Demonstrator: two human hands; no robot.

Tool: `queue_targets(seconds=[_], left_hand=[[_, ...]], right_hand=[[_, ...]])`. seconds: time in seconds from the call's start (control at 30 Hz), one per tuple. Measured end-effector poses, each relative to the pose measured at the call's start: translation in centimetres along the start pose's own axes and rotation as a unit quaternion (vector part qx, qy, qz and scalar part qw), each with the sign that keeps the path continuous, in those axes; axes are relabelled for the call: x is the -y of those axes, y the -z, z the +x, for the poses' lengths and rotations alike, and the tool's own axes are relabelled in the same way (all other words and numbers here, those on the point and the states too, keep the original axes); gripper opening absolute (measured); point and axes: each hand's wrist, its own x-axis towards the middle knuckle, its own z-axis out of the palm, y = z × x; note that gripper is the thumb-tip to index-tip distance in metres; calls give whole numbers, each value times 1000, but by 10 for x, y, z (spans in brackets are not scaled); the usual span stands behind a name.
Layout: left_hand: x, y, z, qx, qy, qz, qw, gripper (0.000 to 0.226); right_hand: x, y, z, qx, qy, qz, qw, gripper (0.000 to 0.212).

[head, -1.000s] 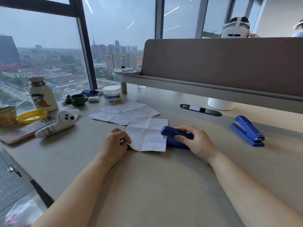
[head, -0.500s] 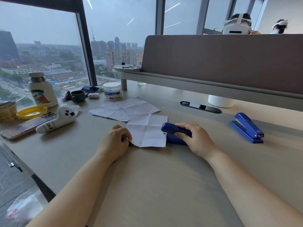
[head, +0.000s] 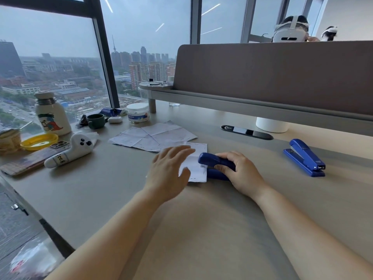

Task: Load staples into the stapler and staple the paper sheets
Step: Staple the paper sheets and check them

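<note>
Left hand is spread flat, fingers open, resting on the folded paper sheets on the bench. Just right of it, the blue stapler has its nose over the sheets' right edge, with the right hand in a closed grip around its body. Way off to the right sits a second stapler.
</note>
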Motion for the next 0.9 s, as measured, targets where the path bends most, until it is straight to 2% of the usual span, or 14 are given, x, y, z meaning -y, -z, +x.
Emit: queue_targets(seconds=[0.13, 0.27, 0.37, 0.7, 0.83, 0.9], left_hand=[[-8, -13, 10, 45, -1, -4, 999, 57], [-9, -19, 15, 16, -5, -16, 1000, 63], [-9, -22, 13, 23, -5, -25, 999, 64], [-8, -24, 12, 29, -22, -8, 999, 63], [-11, -24, 12, 22, -26, 16, 999, 52], [-12, -22, 12, 6, -41, 35, 999, 50]], right_hand=[[2, 0, -1, -6, 4, 3, 1000, 26], [2, 1, -1, -6, 3, -2, 1000, 27], [2, 0, 0, -15, 6, -6, 1000, 27], [0, -3, 2, -7, 5, -65, 998, 26], [5, -1, 1, -2, 7, -85, 996, 28], [9, 0, 2, 3, 13, -130, 991, 32]])
